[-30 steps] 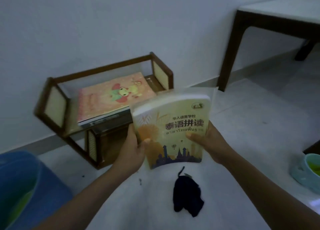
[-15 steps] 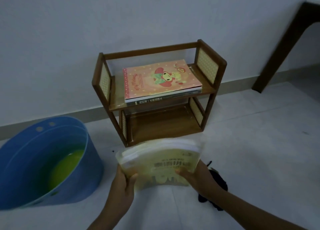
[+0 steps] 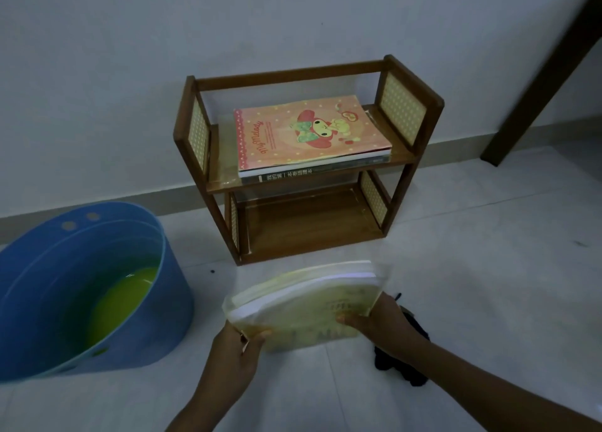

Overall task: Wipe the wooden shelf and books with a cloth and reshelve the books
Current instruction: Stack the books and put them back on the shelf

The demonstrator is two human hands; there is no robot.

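Head view only. Yellow book (image 3: 303,304) low centre of frame, tilted, pages edge toward the shelf, held just above the floor; cover print too blurred to read. Left hand (image 3: 233,356) grips its lower-left corner, thumb on the cover. Right hand (image 3: 384,322) grips the lower-right edge, fingers on the cover. Dark cloth (image 3: 402,360) bunched on the floor behind the right wrist, lower right of centre, partly hidden.

Wooden shelf (image 3: 306,167) in centre frame, against the wall, two tiers, woven-pattern side panels. Top tier: pink book (image 3: 309,131) lying flat, cartoon figure and script "My Melody" along its left side. Under it a dark book (image 3: 312,173), spine facing out with Chinese characters, too small to read surely. Bottom tier bare wood.

Blue bucket (image 3: 84,288) at left edge, yellow-green liquid inside. Floor (image 3: 472,236) pale tile, few dark specks. Wall plain grey-white with baseboard. Dark table leg (image 3: 540,82) upper right. Room dim.
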